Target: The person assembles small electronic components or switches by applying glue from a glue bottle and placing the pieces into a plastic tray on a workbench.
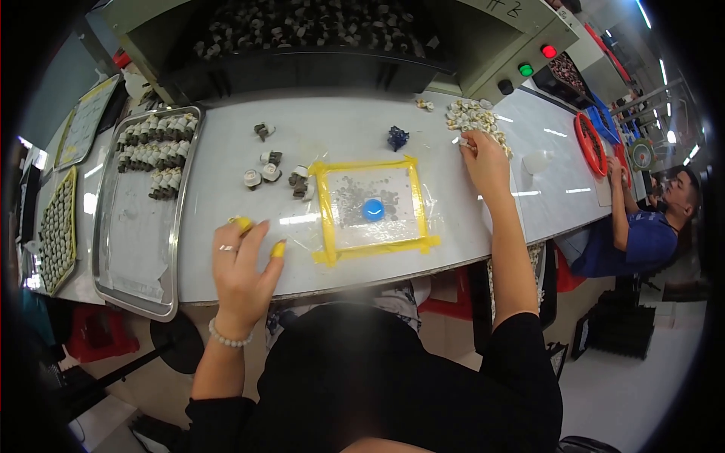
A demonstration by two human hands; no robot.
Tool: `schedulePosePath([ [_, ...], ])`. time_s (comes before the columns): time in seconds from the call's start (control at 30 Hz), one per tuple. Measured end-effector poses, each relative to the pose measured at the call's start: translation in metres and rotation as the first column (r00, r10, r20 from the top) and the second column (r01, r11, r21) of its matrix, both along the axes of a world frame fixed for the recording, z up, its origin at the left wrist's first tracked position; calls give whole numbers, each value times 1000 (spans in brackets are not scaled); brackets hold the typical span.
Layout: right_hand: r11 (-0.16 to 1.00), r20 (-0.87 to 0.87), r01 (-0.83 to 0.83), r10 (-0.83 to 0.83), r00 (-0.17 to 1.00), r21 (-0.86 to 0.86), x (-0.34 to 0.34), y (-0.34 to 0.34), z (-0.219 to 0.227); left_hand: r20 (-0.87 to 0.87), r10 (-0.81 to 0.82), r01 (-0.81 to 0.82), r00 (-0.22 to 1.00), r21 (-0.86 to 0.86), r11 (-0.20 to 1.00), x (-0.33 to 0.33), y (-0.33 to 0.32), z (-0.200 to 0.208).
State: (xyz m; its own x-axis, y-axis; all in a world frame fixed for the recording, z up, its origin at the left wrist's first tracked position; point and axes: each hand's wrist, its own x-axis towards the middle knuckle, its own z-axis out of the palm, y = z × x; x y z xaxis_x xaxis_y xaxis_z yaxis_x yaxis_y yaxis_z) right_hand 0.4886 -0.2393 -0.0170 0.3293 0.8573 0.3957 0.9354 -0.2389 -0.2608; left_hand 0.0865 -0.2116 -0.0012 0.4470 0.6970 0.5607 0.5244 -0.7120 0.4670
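My left hand (245,268) hovers over the near left of the white table, fingers apart and nothing in them. Yellow finger covers sit on its thumb and a finger. At the edge of a pile of small cream-white parts (477,117), my right hand (485,164) pinches a small white piece (461,141), mostly hidden by the fingertips. Between my hands lies a square pad framed in yellow tape (326,219), grey-smudged, with a round blue piece (373,210) on it. Several white-and-grey knob-like parts (270,172) stand beyond my left hand.
A metal tray (175,249) at left holds rows of white-and-grey parts (155,155). A dark blue cluster (398,137) lies beyond the pad. At the back stands a black bin (302,75) of parts. A small white container (538,161) and a seated co-worker (634,234) are to the right.
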Motion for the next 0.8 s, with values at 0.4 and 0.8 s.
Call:
schedulePosePath([
  [0.4, 941, -529, -324, 225, 818, -99, -76, -46, 18, -359, -166, 97, 919, -202, 975, 49, 42, 2],
  [0.8, 959, -433, -281, 235, 870, -44, -87, -48, 17, -249, 95, -166, 964, -280, 945, 6, 78, 11],
])
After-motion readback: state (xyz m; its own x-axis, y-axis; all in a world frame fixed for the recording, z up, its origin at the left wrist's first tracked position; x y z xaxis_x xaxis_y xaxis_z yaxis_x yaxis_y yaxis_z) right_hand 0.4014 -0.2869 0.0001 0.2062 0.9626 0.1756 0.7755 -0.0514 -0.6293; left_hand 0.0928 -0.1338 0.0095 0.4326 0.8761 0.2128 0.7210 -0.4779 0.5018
